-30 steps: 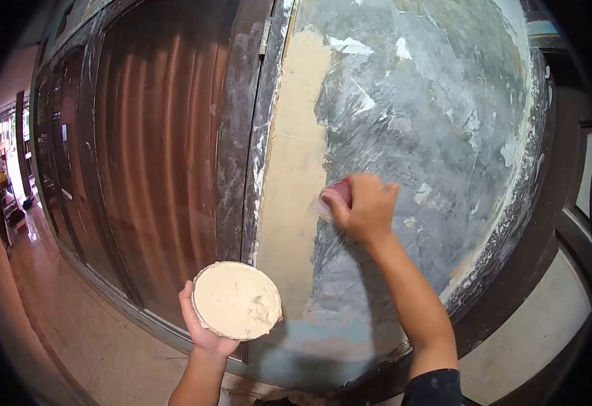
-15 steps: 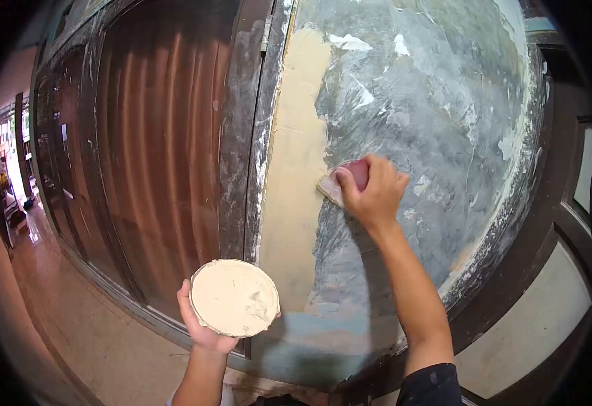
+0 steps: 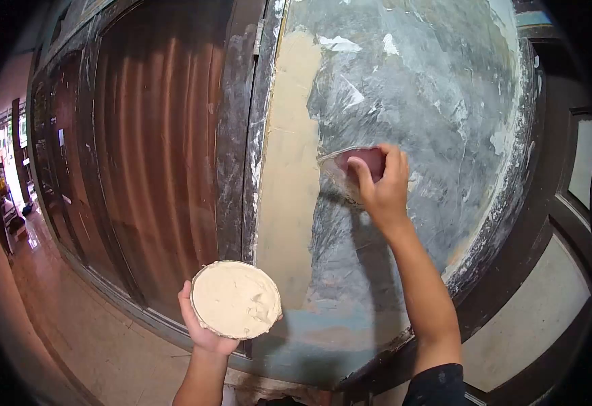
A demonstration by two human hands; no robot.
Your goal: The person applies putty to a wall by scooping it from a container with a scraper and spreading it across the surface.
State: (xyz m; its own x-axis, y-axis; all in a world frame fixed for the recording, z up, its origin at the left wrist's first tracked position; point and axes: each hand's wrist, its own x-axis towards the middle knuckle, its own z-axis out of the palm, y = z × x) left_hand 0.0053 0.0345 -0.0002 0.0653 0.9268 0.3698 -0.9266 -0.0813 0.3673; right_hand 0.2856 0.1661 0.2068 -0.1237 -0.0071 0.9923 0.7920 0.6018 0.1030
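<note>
My left hand (image 3: 208, 329) holds a round container of cream-coloured putty (image 3: 234, 298) from below, its surface facing me. Fingers wrap around the container's left and lower side. At the grey wall, my right hand (image 3: 385, 189) grips a dark red scraper (image 3: 367, 164), thumb on its near face. The scraper's left part is smeared with putty, and its edge is at the right border of a vertical beige putty strip (image 3: 286, 176). That strip runs down the wall (image 3: 438, 135) beside the dark door frame. Putty is scuffed thinly across the grey surface right of it.
On the left stand dark-framed glass panels with a brown curtain (image 3: 161, 155) behind. A metal hinge (image 3: 259, 37) sits on the frame. A dark wooden frame with pale panels (image 3: 533, 311) is at the right. Tiled floor (image 3: 106, 338) shows at the lower left.
My right hand has moved slightly right and the scraper has turned, its putty-smeared face now showing more. The view has shifted slightly; my left hand still holds the container.
</note>
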